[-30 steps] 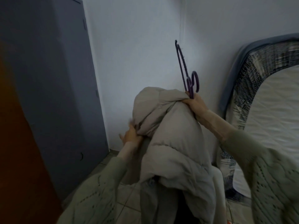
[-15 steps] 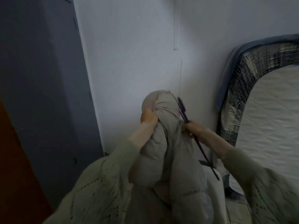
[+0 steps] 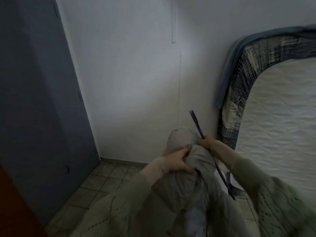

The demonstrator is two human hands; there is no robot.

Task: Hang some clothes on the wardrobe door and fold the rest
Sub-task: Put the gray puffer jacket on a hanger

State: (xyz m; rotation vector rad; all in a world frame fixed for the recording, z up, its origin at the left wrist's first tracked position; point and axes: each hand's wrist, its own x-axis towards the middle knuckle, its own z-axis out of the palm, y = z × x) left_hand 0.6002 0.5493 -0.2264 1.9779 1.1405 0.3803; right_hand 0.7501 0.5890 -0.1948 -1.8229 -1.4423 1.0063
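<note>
A beige puffer jacket [image 3: 184, 182] hangs bunched in front of me, low in the middle of the view. My left hand [image 3: 177, 161] grips a fold of its padded fabric near the top. My right hand [image 3: 209, 144] holds a purple plastic hanger [image 3: 196, 124] together with the jacket's upper edge; the hanger runs slantwise, one end above the hand and the other down past my wrist. The grey wardrobe [image 3: 39, 100] stands at the left, apart from both hands.
A mattress [image 3: 277, 120] with a patterned border leans upright against the white wall [image 3: 136, 74] at the right, a blue cloth over its top edge. Tiled floor [image 3: 106, 178] lies between wardrobe and wall. A brown-orange edge [image 3: 10, 202] shows at the lower left.
The hanger came down from above the jacket and now lies slantwise against it. Both hands and the jacket dropped lower, and my left hand shifted its grip on the fabric.
</note>
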